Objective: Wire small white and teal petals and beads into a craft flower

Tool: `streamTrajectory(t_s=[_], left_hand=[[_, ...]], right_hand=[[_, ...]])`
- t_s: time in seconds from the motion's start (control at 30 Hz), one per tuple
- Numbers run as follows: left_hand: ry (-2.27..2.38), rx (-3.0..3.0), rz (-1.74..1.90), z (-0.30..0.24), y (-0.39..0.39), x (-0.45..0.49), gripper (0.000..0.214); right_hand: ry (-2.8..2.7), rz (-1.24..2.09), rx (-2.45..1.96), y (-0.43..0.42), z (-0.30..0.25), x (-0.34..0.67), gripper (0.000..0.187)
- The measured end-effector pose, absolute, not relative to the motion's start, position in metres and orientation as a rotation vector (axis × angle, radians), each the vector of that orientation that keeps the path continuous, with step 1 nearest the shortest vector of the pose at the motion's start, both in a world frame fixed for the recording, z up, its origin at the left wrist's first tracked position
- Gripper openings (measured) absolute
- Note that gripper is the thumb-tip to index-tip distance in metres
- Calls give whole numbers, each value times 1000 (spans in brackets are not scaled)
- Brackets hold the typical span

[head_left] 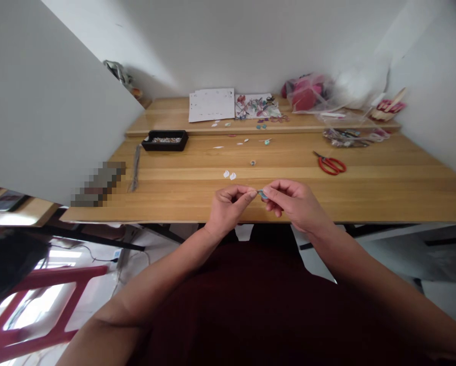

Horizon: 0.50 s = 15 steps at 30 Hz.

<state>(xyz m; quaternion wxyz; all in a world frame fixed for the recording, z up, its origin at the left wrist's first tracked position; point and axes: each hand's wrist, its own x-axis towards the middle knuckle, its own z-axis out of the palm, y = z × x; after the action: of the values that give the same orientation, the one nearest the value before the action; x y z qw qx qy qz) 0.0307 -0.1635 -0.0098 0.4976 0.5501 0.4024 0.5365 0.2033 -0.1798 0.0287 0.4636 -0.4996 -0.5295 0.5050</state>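
Observation:
Above the front edge of the wooden table, my right hand (294, 201) pinches a small teal piece (264, 194) between thumb and fingers. My left hand (231, 203) is closed in a pinch at the left tip of the same piece; what exactly lies between its fingertips is too small to make out. Just beyond my left hand lie two small white petal-shaped pieces (230, 175). A tiny round item (253, 163) sits farther back. To the right rest pliers with red handles (330, 164), their jaws pointing back and left.
A black tray of small beads (165, 141) stands at the back left, near a bundle of thin grey strands (135, 169). White sheets (211, 105) and a pile of colourful pieces (257, 106) lie on the raised shelf. Plastic bags (307, 94) are at the back right.

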Motion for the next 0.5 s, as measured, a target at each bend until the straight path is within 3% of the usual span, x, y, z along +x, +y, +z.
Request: streamTrajectory(t_s=[0.23,0.5], left_hand=[[975,1330,1282,-8,-165,33,16],[962,1321,1237,-3,-166,32,20]], right_hand=[[-1503,1077,-1271,-181,38,209,19],[-1732,1042,-1265,-177,49,218,20]])
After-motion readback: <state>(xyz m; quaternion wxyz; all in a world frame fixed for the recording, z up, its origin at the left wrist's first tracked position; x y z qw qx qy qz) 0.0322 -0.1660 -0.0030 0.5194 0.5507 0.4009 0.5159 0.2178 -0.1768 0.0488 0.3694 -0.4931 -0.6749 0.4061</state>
